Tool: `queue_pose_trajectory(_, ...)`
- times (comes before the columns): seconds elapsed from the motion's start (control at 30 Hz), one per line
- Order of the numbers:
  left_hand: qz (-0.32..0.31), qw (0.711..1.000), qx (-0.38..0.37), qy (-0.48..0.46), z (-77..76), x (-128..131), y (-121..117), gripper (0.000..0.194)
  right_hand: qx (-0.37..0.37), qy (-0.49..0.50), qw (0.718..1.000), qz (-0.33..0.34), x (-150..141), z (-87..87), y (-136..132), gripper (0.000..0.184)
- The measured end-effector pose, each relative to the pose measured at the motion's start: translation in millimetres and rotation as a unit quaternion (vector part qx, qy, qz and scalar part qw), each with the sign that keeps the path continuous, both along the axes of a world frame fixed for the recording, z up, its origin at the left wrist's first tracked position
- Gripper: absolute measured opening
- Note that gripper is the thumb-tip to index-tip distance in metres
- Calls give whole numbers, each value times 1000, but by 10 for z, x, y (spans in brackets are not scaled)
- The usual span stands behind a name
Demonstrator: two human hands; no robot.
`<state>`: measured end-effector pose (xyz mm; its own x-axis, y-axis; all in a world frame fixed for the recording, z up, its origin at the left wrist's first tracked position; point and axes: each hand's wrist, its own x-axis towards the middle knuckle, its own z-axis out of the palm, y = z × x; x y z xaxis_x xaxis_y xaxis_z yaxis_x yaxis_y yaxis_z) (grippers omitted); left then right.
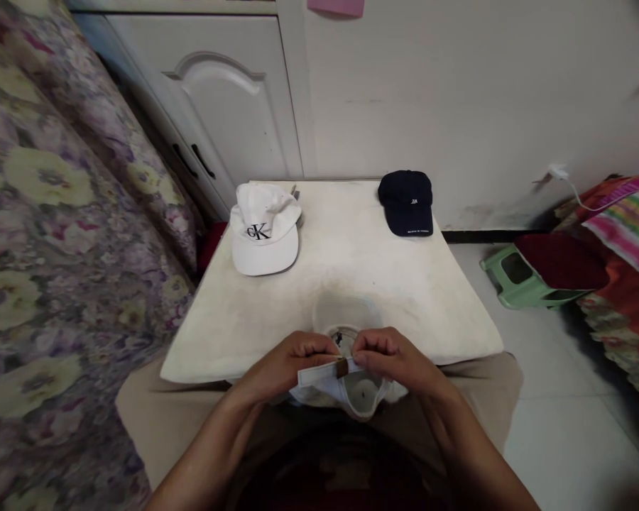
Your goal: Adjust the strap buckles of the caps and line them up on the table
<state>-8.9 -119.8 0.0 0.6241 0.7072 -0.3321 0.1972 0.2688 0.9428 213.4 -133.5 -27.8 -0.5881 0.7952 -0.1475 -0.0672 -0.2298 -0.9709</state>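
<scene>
Cap strap (pixel 317 373) in fingertip pinch of left hand (pixel 302 355) and right hand (pixel 388 353), forearms (pixel 216 440) inward

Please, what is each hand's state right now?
Left hand: closed, pinching the cap strap beside the brown buckle.
Right hand: closed, pinching the cap strap too.

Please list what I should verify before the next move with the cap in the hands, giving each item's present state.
1. Left hand at the strap of the pale cap: ok, beside the brown piece.
2. Right hand on the strap: ok, pinching it across from the left.
3. Strap fastened: cannot tell; a long end sticks out past the brown piece.
4. Pale cap wholly over the table: not ok, its back reaches past the near edge.
5. White cap and navy cap clear of the hands: ok, both apart.
</scene>
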Motion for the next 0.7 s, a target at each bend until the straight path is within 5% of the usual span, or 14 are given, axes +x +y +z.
queue_pose_trajectory(0.7,-12,1000,6,-6,-118,-2,6,25,26,5,999,31,-24,18,11,26)
